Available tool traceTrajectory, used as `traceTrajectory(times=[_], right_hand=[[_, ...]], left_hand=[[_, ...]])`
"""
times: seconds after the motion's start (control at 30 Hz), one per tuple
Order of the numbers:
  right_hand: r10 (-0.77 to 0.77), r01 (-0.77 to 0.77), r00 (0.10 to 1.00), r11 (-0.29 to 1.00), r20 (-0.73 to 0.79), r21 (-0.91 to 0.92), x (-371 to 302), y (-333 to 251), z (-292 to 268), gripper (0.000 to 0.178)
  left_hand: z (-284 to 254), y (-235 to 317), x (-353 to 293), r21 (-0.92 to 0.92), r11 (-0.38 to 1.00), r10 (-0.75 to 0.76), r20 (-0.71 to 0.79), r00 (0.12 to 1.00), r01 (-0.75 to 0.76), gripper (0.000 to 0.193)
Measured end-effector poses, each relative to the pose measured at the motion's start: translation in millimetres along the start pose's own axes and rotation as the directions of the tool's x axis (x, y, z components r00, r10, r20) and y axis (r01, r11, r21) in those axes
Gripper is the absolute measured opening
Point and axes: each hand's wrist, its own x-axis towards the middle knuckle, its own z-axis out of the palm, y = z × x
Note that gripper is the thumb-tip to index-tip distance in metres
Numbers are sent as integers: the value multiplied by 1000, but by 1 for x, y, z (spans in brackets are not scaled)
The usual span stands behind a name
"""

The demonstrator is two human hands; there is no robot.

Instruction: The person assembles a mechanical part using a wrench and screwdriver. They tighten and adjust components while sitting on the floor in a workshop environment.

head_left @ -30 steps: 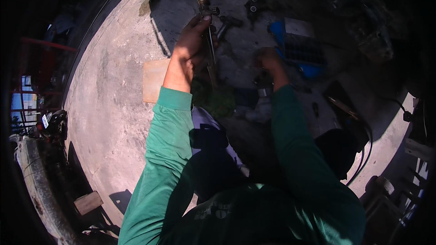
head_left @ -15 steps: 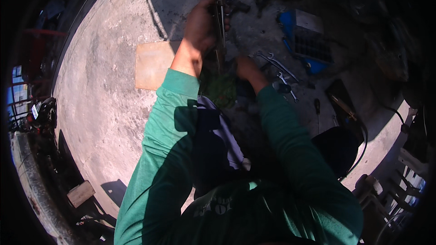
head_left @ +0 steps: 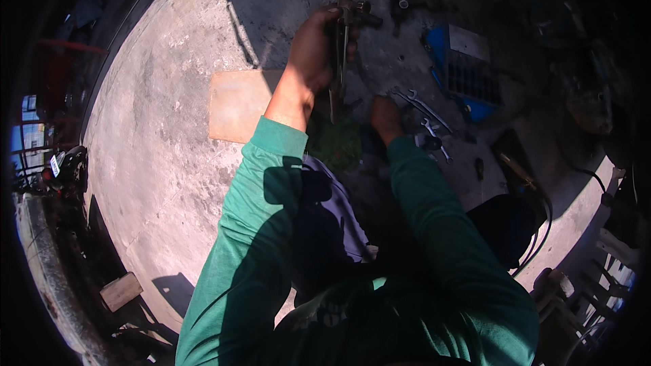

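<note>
My left hand (head_left: 313, 51) is wrapped round a long metal fitting (head_left: 344, 5), held lengthwise away from me. The fitting has a brass hex nut at its far end, stubby side knobs below that, and a slim body tapering toward me. My right hand (head_left: 386, 118) is in shadow just right of the fitting's near end, apart from it. It looks curled like a fist, but its fingertips and anything in them are hidden. A crumpled green cloth (head_left: 339, 146) lies below the fitting, near my knees.
Several wrenches (head_left: 428, 112) lie right of my right hand, beside a blue case (head_left: 480, 108) with a dark compartment tray. A brown board (head_left: 234, 105) lies left on the concrete floor (head_left: 159, 108). A brass-tipped tool (head_left: 515, 168) with a hose is at right, and a wood block (head_left: 122, 291) lower left.
The view has shifted slightly. My left hand and the fitting have come a little nearer to me, and my right hand has moved right, away from the fitting's near end.
</note>
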Motion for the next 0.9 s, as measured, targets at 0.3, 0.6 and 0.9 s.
traceTrajectory(times=[0.3,0.6,0.9], right_hand=[[-6,47,999,-3,-47,999,19,-67,-139,37],[-386,297,881,0,-274,955,-41,-96,-230,58],[-88,362,914,617,-396,699,-87,-84,-272,79]], left_hand=[[5,6,-6,-156,979,-85,275,958,132,48],[35,-3,3,-270,961,30,306,951,56,46],[61,-11,5,-82,978,208,324,923,-191,39]])
